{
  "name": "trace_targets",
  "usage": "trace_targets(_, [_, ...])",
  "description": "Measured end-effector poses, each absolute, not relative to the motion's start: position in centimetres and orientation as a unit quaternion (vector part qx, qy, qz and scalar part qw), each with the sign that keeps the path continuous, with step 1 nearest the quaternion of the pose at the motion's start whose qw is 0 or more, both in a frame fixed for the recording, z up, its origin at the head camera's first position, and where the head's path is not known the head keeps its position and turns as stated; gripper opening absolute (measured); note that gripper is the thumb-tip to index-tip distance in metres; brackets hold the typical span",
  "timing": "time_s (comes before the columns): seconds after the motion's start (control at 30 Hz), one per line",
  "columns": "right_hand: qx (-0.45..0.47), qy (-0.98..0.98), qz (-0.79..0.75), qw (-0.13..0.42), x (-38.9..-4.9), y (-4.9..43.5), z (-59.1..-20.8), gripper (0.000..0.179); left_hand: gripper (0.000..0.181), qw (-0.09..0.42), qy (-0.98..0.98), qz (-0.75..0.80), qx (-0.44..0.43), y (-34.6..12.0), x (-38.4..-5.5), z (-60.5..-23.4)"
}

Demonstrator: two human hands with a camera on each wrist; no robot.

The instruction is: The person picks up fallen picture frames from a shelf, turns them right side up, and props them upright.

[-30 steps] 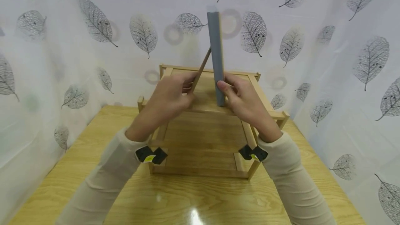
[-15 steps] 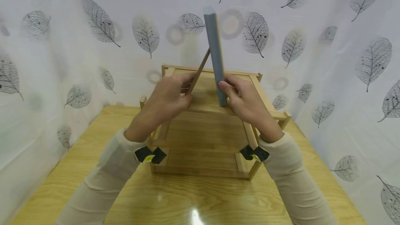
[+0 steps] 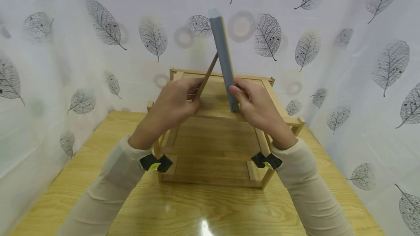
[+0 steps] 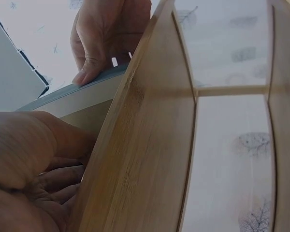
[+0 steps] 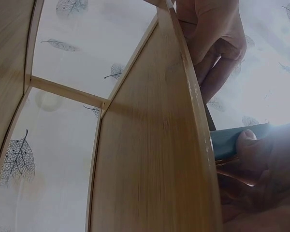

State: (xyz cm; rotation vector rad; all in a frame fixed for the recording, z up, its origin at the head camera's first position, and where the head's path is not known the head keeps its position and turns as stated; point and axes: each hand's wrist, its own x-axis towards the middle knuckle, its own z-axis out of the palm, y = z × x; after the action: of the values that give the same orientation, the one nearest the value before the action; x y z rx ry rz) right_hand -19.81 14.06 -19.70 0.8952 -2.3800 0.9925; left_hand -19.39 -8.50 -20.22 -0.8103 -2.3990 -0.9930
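Observation:
Both hands are over the top shelf of a wooden rack (image 3: 210, 110). My right hand (image 3: 257, 99) grips a thick blue-grey book (image 3: 223, 54) low down, thumb on its spine, the fingers mostly hidden behind. The book stands on the top shelf, its upper end tilted left. My left hand (image 3: 175, 99) pinches a thin brown board (image 3: 207, 75), seen edge-on, between thumb and fingers. The board slants up to the right, its upper edge meeting the book's left side. In the right wrist view the book (image 5: 227, 142) shows beside the shelf's edge, under the thumb.
The two-tier rack has a lower shelf (image 3: 210, 166) and corner posts that rise a little above the top. It stands on a wood-grain table (image 3: 210, 207). A white curtain (image 3: 131, 68) with a leaf print hangs behind and at both sides.
The book's upper end has tipped further left while its foot stays near the same spot. My left hand and the thin board have shifted slightly left.

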Motion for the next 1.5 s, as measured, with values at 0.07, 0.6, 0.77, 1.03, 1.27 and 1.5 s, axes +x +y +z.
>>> trace_targets(0.07, [0.321,-0.854,0.356,0.204,-19.8,14.1,-19.7,0.018,0.051,0.208,-0.864,-0.355,-0.289,-8.4,-19.4,-20.2])
trace_targets(0.6, [0.31,-0.847,0.389,0.186,-19.7,14.2,-20.0,0.024,0.053,0.211,-0.854,-0.382,-0.283,-8.2,-19.3,-20.6])
trace_targets(0.77, [0.311,-0.845,0.396,0.179,-19.6,14.2,-19.9,0.027,0.054,0.216,-0.852,-0.383,-0.282,-8.2,-19.4,-20.6])
trace_targets(1.03, [0.311,-0.835,0.42,0.17,-19.5,14.2,-19.8,0.031,0.053,0.22,-0.851,-0.382,-0.285,-8.3,-19.2,-20.6])
trace_targets(1.27, [0.307,-0.82,0.452,0.168,-19.5,14.6,-19.6,0.036,0.046,0.219,-0.85,-0.391,-0.276,-8.7,-19.0,-20.6])
trace_targets(1.5, [0.288,-0.796,0.478,0.233,-19.2,15.4,-19.2,0.03,0.036,0.244,-0.836,-0.417,-0.26,-9.2,-18.2,-20.5])
